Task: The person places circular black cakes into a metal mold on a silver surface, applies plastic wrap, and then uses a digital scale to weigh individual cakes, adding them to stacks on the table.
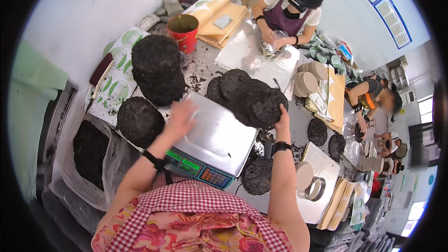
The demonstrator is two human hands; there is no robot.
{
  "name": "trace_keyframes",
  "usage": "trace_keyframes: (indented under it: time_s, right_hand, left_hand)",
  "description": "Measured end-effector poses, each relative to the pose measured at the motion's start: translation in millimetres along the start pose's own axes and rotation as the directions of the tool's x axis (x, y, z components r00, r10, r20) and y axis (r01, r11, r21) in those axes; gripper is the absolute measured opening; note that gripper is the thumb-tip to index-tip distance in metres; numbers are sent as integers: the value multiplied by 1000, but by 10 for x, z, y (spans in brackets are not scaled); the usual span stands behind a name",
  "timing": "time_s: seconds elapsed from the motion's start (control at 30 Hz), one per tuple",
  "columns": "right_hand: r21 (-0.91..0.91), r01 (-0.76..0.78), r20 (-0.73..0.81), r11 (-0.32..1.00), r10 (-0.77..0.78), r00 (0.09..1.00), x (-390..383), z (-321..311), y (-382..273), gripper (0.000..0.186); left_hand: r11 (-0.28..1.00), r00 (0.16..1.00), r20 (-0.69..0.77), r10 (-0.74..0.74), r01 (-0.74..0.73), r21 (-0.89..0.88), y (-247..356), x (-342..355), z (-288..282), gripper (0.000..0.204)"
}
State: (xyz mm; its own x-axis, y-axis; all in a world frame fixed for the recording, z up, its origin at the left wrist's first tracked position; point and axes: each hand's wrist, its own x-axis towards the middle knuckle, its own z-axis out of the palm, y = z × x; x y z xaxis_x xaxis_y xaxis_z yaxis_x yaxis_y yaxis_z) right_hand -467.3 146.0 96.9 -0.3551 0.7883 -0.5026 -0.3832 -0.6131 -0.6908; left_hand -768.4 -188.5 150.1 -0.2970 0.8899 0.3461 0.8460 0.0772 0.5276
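Head view: right hand (282, 114) is clamped on one dark pressed cake (261, 105) just past the scale (212, 142), beside two more leaning cakes (228, 84). Left hand (179, 117), blurred, seems spread open over the steel pan's near-left edge. One tall cake stack (156, 67) stands behind, on the counter (203, 65).
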Motion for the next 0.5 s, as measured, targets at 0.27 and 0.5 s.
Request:
trace_keyframes:
  time_s: [0.27, 0.5]
  right_hand:
    - [304, 297, -147, 905, -264, 953, 386, -645, -247, 44]
    - [-224, 60, 105, 973, -37, 994, -1263, 3, 764, 40]
  left_hand:
    - [365, 322, -336, -885, 928, -71, -2074, -1584, -600, 74]
    - [501, 457, -433, -777, 865, 14, -1612, -1542, -699, 63]
